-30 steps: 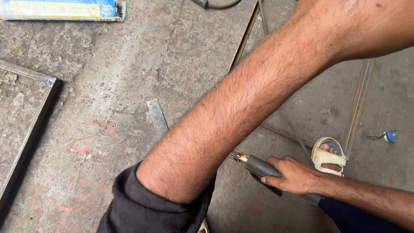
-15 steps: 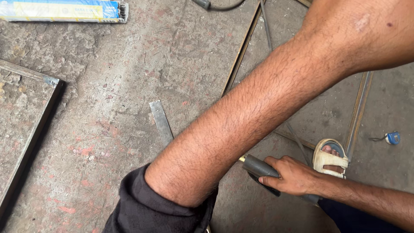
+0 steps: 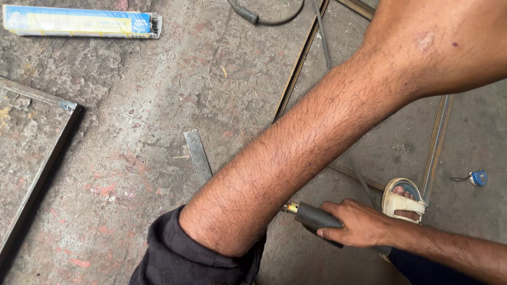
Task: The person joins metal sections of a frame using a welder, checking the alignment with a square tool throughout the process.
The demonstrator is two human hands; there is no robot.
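Note:
My left forearm (image 3: 317, 137) crosses the view from a dark rolled sleeve (image 3: 195, 258) at the bottom up to the top right; the hand itself is out of frame. My right hand (image 3: 364, 224) comes in from the bottom right. It grips the dark handle of a welding electrode holder (image 3: 311, 215), whose brass tip points left and disappears behind the forearm. Just right of that hand is a foot in a pale sandal (image 3: 404, 199), standing on the concrete floor beside thin steel frame bars (image 3: 435, 142).
A short flat steel strip (image 3: 198, 155) lies on the floor left of the forearm. A metal-edged frame (image 3: 47, 158) runs along the left. A blue and yellow box of rods (image 3: 79, 21) and a black cable (image 3: 264, 18) lie at the top, a small blue tape measure (image 3: 478, 178) at right.
The view has tilted slightly, so everything sits a little lower in the frame. The raised forearm and the hand on the holder keep their positions relative to the floor.

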